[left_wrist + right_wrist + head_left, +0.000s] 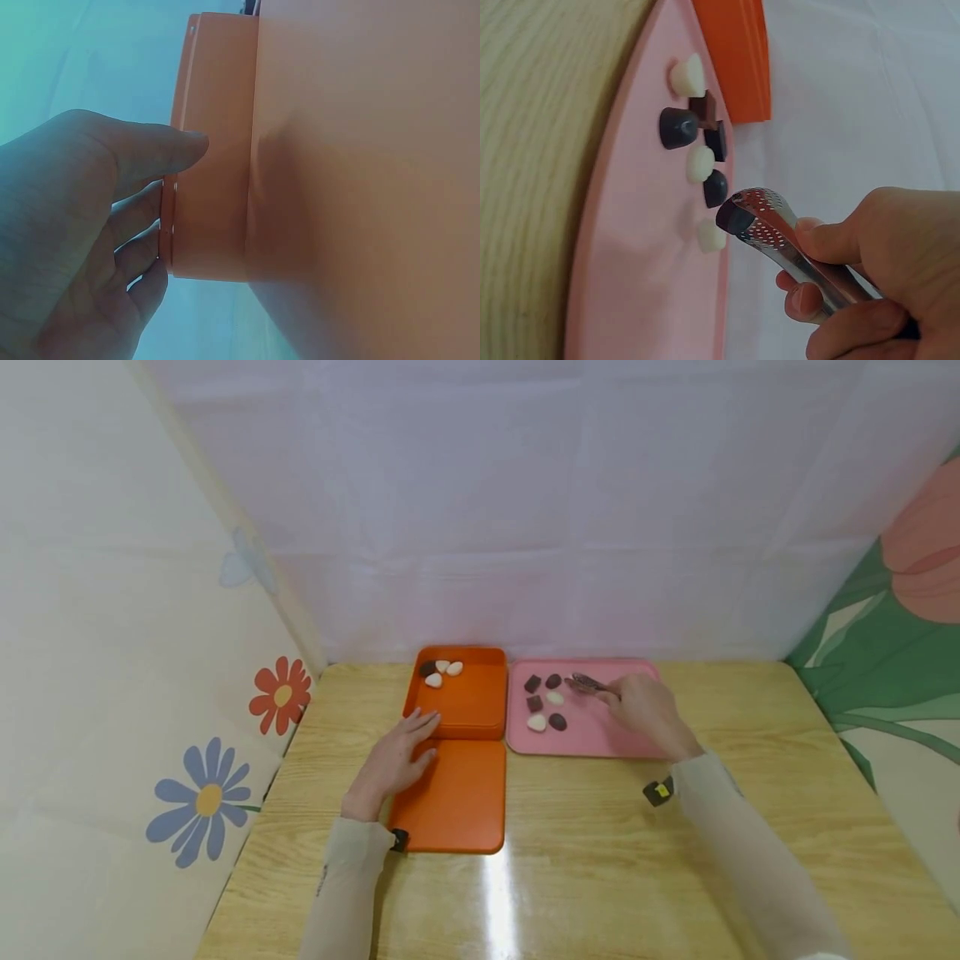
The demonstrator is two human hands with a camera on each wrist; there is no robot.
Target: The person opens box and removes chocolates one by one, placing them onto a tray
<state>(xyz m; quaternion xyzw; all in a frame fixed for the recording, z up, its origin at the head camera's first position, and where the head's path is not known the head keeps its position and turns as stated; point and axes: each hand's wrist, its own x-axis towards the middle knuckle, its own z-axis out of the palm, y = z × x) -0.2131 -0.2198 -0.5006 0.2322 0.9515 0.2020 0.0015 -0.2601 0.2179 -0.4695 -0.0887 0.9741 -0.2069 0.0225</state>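
Note:
My right hand (643,703) grips metal tongs (810,266) with perforated ends. A dark chocolate (733,217) is pinched between the tong ends, over the pink tray (592,739). Left of the tongs, several dark chocolates (557,722) and some white ones (536,722) sit on the tray; another white chocolate (711,236) lies close under the tongs. At the near left corner of the orange box (472,702), my left hand (392,758) holds the wall, thumb outside and fingers over the rim. One dark chocolate (427,668) and three white chocolates (433,680) are in the box's far left corner.
An orange lid (457,802) lies flat in front of the box. Box and tray stand side by side near the back of the wooden table (577,860). A pale cloth (555,527) hangs behind, and flower-printed cloths (90,652) flank both sides.

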